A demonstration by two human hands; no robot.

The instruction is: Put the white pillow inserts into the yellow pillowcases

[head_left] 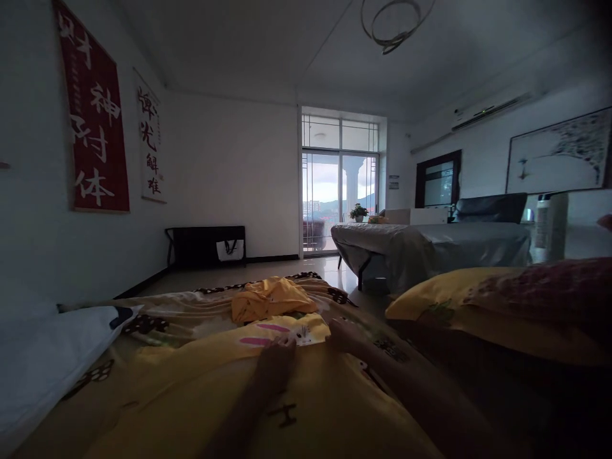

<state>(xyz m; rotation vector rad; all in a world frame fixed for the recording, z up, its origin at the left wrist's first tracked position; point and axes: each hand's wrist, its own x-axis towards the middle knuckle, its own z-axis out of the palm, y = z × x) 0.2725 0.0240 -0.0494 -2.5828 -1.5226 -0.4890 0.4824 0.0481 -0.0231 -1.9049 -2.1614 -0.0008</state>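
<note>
A yellow cloth with a pink rabbit print [268, 357] lies spread over a patterned blanket [182, 312] in front of me. My left hand [277, 360] rests on the cloth near its far edge, fingers stretched forward and flat. My right hand [345, 335] lies just to the right at the same edge, fingers down on the fabric; the dim light hides whether they pinch it. A crumpled yellow-orange cloth [270, 298] sits further away on the blanket.
A white pillow [52, 357] lies at left, a yellow pillow [459, 306] with a red patterned one [549, 287] at right. Beyond stand a grey-covered sofa [421, 248], a black bench [205, 245] by the wall, and glass balcony doors [339, 201].
</note>
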